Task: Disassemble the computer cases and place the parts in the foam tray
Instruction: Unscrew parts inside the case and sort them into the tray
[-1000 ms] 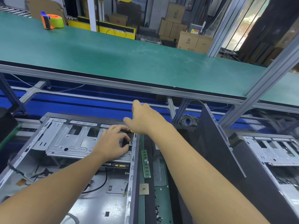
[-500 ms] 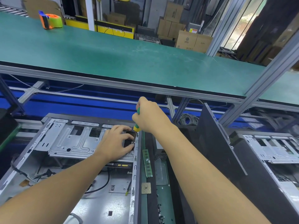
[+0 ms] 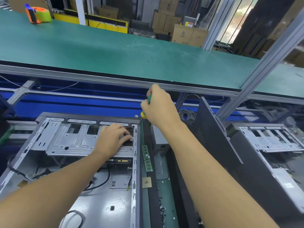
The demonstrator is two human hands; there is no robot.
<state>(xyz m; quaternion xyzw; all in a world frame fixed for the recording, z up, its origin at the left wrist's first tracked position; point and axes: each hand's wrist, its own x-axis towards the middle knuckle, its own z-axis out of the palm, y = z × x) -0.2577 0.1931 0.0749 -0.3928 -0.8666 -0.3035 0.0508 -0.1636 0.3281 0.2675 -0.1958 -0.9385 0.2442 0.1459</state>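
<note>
An open computer case (image 3: pixel 49 162) lies on its side in front of me, its silver drive bracket (image 3: pixel 70 142) across the top. My left hand (image 3: pixel 111 139) rests on the right end of that bracket, fingers curled on a dark part there. My right hand (image 3: pixel 159 107) grips a green and yellow screwdriver (image 3: pixel 148 100) above the case's top right corner. Right of the case, a green RAM stick (image 3: pixel 147 157) and a CPU chip (image 3: pixel 146 182) lie on a dark tray (image 3: pixel 166 203).
A dark side panel (image 3: pixel 218 145) leans between this case and a second open case (image 3: pixel 271 142) at the right. A green conveyor table (image 3: pixel 131 51) runs across above, with an orange tape dispenser (image 3: pixel 38 14) at its far left. Loose screws (image 3: pixel 162 211) lie on the tray.
My right hand has lifted up and back from the case's corner, now gripping the screwdriver. My left hand stays on the bracket.
</note>
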